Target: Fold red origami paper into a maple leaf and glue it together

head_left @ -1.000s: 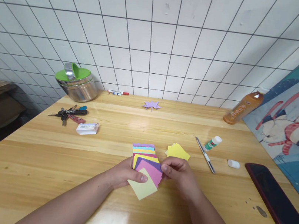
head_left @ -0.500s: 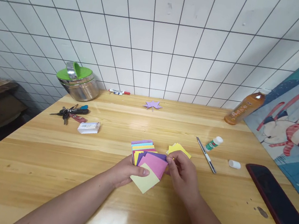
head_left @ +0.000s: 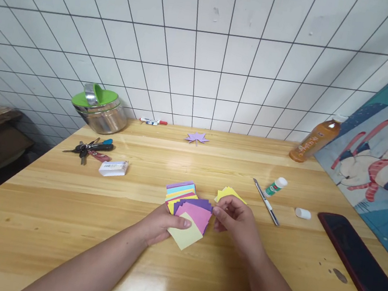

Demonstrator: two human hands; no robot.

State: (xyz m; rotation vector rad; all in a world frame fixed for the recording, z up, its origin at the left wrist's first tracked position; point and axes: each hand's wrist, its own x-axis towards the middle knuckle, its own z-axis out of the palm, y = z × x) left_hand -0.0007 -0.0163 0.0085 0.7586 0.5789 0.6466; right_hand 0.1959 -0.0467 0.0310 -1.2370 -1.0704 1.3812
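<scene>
My left hand (head_left: 158,223) is closed around a fanned stack of coloured paper sheets (head_left: 193,213), its thumb pressing on the pale yellow sheet (head_left: 184,234) at the front. Pink, dark purple, yellow, light blue and lilac sheets spread out behind that one. Close against the fan's right edge is my right hand (head_left: 235,222), thumb and fingers curled together by the dark purple corner; whether they pinch a sheet is hidden. Just beyond the right hand's knuckles lie several yellow sheets (head_left: 231,193), partly covered by it.
Right of my hands lie a craft knife (head_left: 266,202), a glue stick (head_left: 276,187), its white cap (head_left: 303,213) and a phone (head_left: 359,258). A drink bottle (head_left: 315,139), purple paper leaf (head_left: 197,138), markers (head_left: 153,121) and lidded steel pot (head_left: 105,115) stand or lie behind. Keys (head_left: 89,148) and a white eraser (head_left: 113,168) are left.
My right thumb and fingers have shifted slightly at the fan's right edge, and the purple and pink sheets sit a little differently. The whole view has tilted slightly.
</scene>
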